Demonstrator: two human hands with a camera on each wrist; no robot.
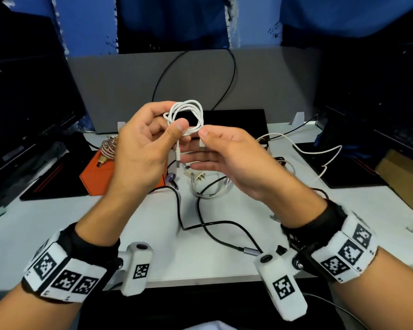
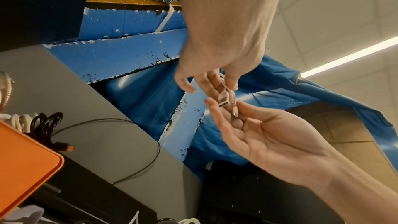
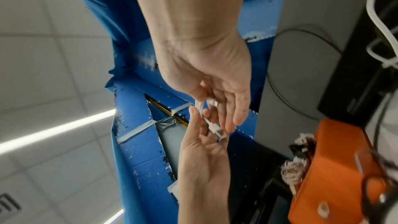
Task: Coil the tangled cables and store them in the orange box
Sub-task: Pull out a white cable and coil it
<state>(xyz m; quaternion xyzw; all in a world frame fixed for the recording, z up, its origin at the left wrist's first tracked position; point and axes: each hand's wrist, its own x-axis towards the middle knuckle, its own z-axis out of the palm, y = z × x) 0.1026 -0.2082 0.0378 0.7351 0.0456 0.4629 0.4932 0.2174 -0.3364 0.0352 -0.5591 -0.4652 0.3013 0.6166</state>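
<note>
We hold the white cable (image 1: pixel 186 116) up at the centre of the head view, above the surface (image 1: pixel 224 234), already wound into a small round coil. Our left hand (image 1: pixel 141 141) pinches the bottom of the coil, thumb pressed over the gathered loops so they cannot spring open. One plug end hangs straight down from that pinch.

Our right hand (image 1: pixel 227 158) sits just beside it, thumb at the right side of the coil and the fingers stretched out loosely beneath. In the left wrist view the two connectors (image 2: pixel 228 103) dangle over those straight fingers, so this hand looks to be guiding the loose ends rather than gripping them. We judge the coiling of this cable to be nearly done, with only the tails left to tuck.

The orange box (image 1: pixel 98 172) lies at the left of the frame, partly behind our left hand, with a braided cable (image 1: pixel 109 145) coiled at its far edge. More cables wait on the surface: a black one (image 1: pixel 200 225) snaking across the lower middle, and a tangle of white cords (image 1: pixel 210 190) under our right hand.
</note>
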